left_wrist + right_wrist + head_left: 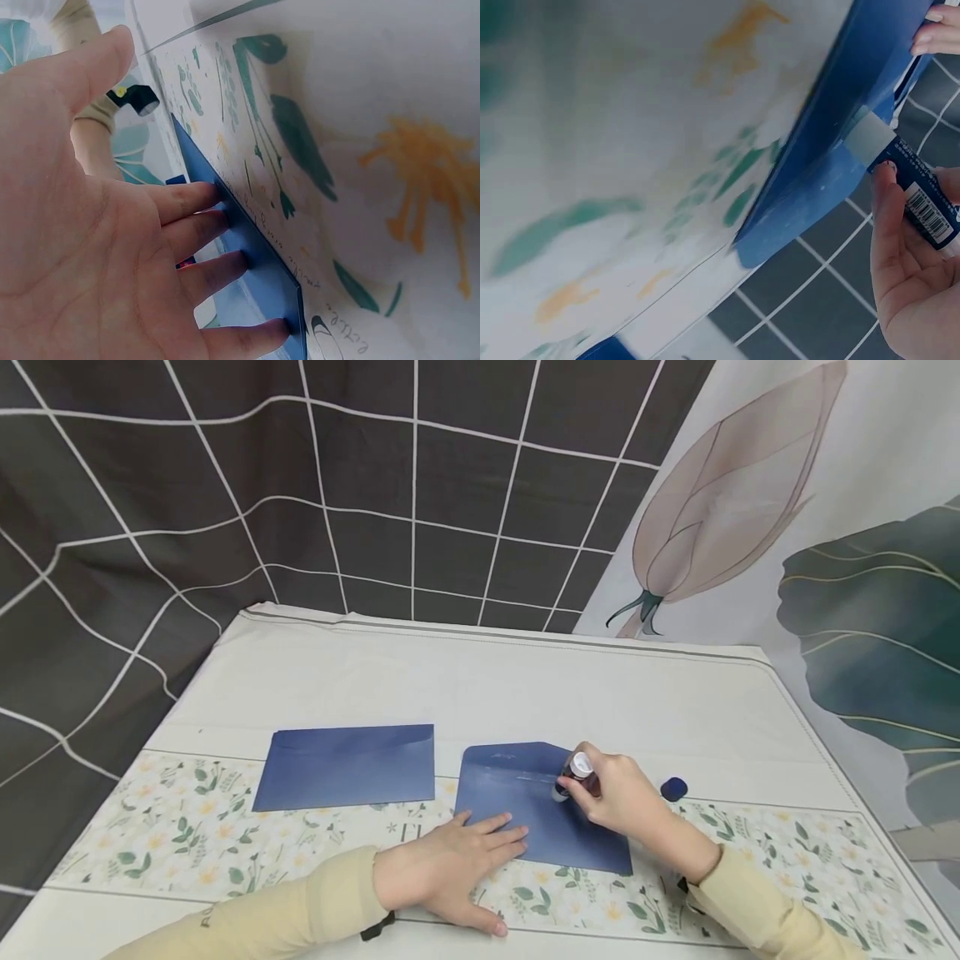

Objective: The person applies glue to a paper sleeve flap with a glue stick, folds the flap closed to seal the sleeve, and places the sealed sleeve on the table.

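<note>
A blue envelope [555, 835] lies on the table with its flap unfolded toward the back and whitish smears near the fold. My left hand [468, 864] rests its spread fingertips on the envelope's left part, as the left wrist view also shows. The right hand [626, 797] grips a glue stick [919, 187] with a dark label and barcode. Its pale uncapped end points down at the envelope near the flap fold. To the right of that hand lies a dark blue cap [674, 789].
A second blue envelope [348, 768] lies flat to the left, its flap folded down. Beneath everything is a white tablecloth [525, 685] with a floral band. A dark gridded curtain [375, 485] hangs behind the table, a leaf-patterned one [862, 568] at the right.
</note>
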The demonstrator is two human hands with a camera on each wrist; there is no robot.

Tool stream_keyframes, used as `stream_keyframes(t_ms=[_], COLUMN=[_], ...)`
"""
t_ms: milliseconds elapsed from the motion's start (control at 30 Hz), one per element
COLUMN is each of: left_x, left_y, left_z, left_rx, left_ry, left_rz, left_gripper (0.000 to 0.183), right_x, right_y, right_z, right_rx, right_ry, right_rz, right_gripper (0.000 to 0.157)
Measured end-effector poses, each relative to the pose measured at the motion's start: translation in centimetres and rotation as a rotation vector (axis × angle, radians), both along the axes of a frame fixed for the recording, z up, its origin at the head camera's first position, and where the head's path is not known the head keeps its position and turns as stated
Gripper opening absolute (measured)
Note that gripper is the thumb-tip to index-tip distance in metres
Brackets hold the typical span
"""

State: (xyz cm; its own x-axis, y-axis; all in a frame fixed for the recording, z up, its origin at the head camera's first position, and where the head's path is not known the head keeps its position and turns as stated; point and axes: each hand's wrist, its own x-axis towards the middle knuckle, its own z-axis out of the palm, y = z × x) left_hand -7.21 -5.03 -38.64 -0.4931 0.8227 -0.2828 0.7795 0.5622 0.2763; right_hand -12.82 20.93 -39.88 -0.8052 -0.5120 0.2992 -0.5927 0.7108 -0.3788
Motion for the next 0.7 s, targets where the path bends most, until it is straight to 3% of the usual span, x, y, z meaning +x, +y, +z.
stream_keyframes(t_ms=[367,700], left_x=[0.1,-0.2], left_y=[0.0,-0.2], left_z=[-0.1,-0.1], left_rx=[-0.005,0.002], left_ry=[0.004,-0.051], left_rz=[-0.005,0.0], left_gripper=[0.088,0.088], right_x=[1.4,2.0], right_y=[3.0,5.4], right_z=[0.6,0.7], right_rx=[0.031,-0.022], right_ry=[-0.025,-0.072], right_rz=[-0.131,-0.218], right_gripper=[0.015,0.014])
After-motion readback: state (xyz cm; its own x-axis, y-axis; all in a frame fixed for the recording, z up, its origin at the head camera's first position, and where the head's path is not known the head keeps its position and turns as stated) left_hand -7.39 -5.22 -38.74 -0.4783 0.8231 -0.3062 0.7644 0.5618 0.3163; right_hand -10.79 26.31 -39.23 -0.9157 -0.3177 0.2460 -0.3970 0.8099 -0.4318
